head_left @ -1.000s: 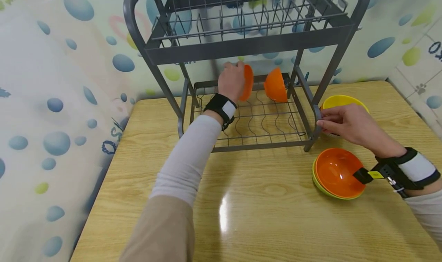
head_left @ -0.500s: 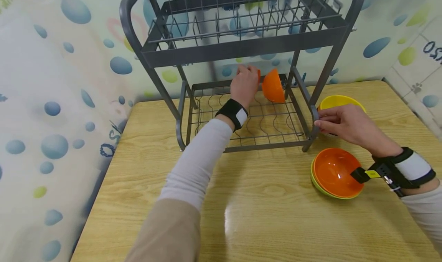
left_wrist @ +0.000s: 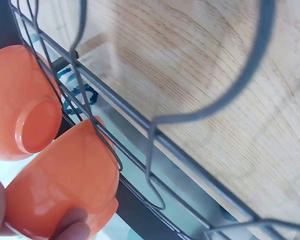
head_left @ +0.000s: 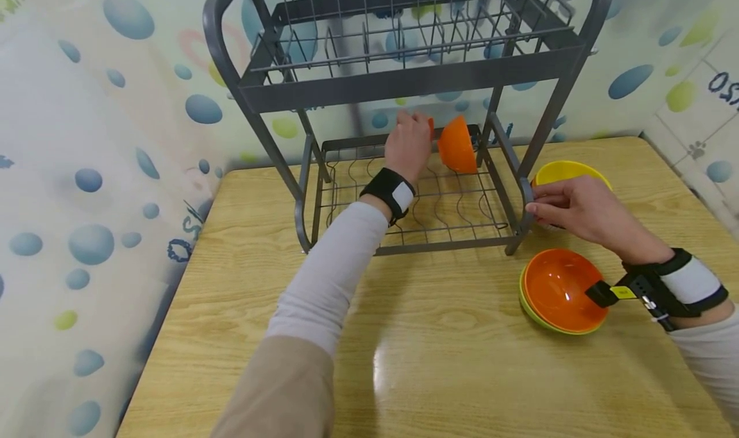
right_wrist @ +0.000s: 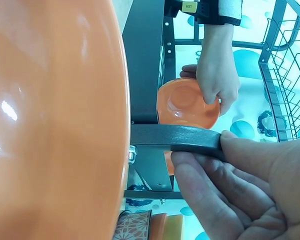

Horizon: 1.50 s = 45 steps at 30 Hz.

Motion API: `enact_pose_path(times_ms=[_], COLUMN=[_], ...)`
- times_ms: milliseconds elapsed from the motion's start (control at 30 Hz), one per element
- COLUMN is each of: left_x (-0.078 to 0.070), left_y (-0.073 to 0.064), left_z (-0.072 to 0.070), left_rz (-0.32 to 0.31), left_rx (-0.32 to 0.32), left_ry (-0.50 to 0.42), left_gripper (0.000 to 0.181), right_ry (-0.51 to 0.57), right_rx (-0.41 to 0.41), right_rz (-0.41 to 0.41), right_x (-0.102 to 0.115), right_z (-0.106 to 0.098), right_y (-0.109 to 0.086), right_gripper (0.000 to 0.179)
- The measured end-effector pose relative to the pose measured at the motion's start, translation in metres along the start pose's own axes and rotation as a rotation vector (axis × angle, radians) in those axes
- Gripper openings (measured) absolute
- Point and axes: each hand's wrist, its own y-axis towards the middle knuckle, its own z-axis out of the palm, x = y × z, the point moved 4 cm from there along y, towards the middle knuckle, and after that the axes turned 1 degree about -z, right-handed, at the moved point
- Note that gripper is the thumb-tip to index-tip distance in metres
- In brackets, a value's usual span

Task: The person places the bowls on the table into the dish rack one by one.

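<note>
Left hand [head_left: 408, 146]: gripping orange bowl [left_wrist: 65, 175] at rear of lower rack tier [head_left: 441, 245], beside second orange bowl [head_left: 458, 148]
Right hand [head_left: 594, 215]: pinching rack's side rail [right_wrist: 177, 136]
Nested bowls [head_left: 560, 290]: on wooden table [head_left: 456, 367]

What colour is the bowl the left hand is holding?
The bowl is glossy orange; it shows best in the left wrist view.
</note>
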Motion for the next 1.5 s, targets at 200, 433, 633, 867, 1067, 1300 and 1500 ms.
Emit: enact_pose_path(times_ms=[200, 433, 633, 867, 1067, 1300, 1500], left_x=[-0.001, 0.000, 0.007, 0.011, 0.014, 0.016, 0.025], left_y=[0.000, -0.001, -0.001, -0.002, -0.002, -0.002, -0.004], left_z=[0.000, 0.000, -0.001, -0.001, -0.001, -0.005, -0.005], left_rz=[-0.060, -0.126, -0.162, -0.141, -0.142, -0.126, -0.102], left_rx=[0.050, 0.137, 0.270, 0.271, 0.257, 0.268, 0.329], left_ry=[-0.048, -0.097, -0.271, -0.400, -0.446, -0.407, -0.495], left_gripper=[0.046, 0.044, 0.042, 0.047, 0.047, 0.046, 0.053], right_ry=[0.012, 0.027, 0.023, 0.019, 0.013, 0.024, 0.042], right_rx=[-0.003, -0.003, -0.008, -0.012, -0.016, -0.019, -0.003], right_rz=[-0.005, -0.005, -0.015, -0.019, -0.013, -0.017, -0.012], right_x=[-0.001, -0.001, -0.001, -0.001, -0.001, 0.000, -0.001], right_z=[0.000, 0.001, 0.001, 0.001, 0.001, -0.001, 0.000], right_y=[-0.001, -0.001, -0.001, -0.001, -0.001, -0.002, -0.002], right_gripper=[0.046, 0.046, 0.045, 0.045, 0.044, 0.044, 0.045])
